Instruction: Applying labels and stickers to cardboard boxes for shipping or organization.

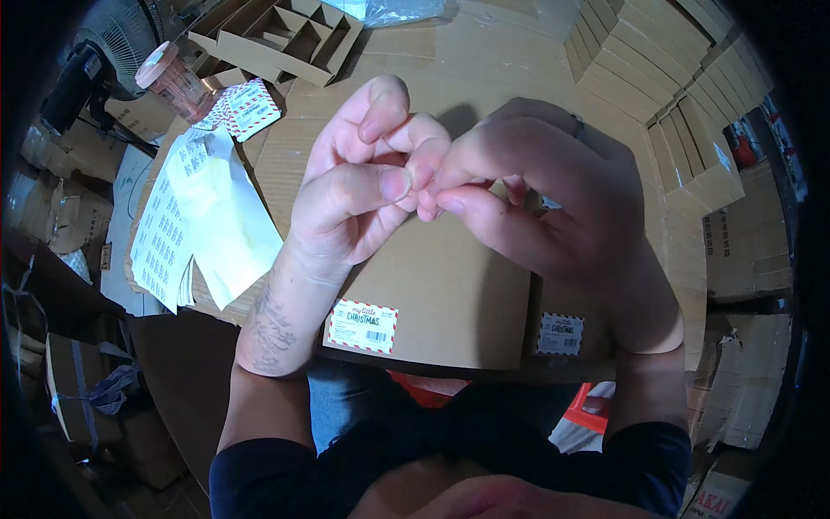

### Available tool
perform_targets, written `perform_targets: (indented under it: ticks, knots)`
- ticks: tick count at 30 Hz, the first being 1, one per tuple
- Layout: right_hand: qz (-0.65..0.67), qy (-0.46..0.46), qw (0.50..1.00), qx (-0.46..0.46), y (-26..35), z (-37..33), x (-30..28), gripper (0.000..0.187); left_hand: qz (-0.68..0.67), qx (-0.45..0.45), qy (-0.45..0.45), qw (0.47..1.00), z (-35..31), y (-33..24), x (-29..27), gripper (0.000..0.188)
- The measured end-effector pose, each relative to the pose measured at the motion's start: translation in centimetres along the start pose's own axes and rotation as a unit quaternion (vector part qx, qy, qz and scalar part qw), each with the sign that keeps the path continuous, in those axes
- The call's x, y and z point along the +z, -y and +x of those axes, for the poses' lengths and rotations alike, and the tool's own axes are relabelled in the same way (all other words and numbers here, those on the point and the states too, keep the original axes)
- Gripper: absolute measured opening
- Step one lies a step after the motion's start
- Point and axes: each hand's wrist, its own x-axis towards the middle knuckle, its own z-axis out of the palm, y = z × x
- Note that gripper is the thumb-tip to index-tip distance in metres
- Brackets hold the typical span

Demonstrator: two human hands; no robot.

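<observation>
My left hand (354, 186) and my right hand (562, 186) meet fingertip to fingertip above a flat brown cardboard box (441, 294). Thumb and forefinger of each are pinched together. Whatever lies between them, if anything, is too small or hidden to name. A white label with a red striped border (361, 327) is stuck at the box's near left corner. To the right, partly under my right forearm, lies a second brown box (596, 303) bearing a similar label (560, 334).
At left lie printed sticker sheets (160, 233) and a pale backing sheet (229, 225). Behind them are a stack of striped labels (249, 111), a pink-lidded clear cup (177, 85) and a fan (112, 48). A divided cardboard tray (281, 39) sits farther back; stacked brown boxes (635, 60) rise at right.
</observation>
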Motion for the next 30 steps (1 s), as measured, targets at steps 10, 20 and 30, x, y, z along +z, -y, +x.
perform_targets:
  ticks: [10,20,30]
  knots:
    - [0.007,0.0,1.0,-0.022,0.27,0.18,-0.09,0.01,0.01,0.004,0.014,1.0,-0.1,-0.03,0.42,0.035]
    - [0.088,0.021,0.994,0.054,0.07,-0.08,0.03,0.014,-0.011,0.008,0.036,0.999,-0.08,0.34,0.25,0.037]
    - [0.109,0.033,0.992,0.054,-0.07,-0.1,-0.16,0.012,0.025,0.004,0.032,0.999,-0.11,0.32,0.31,0.037]
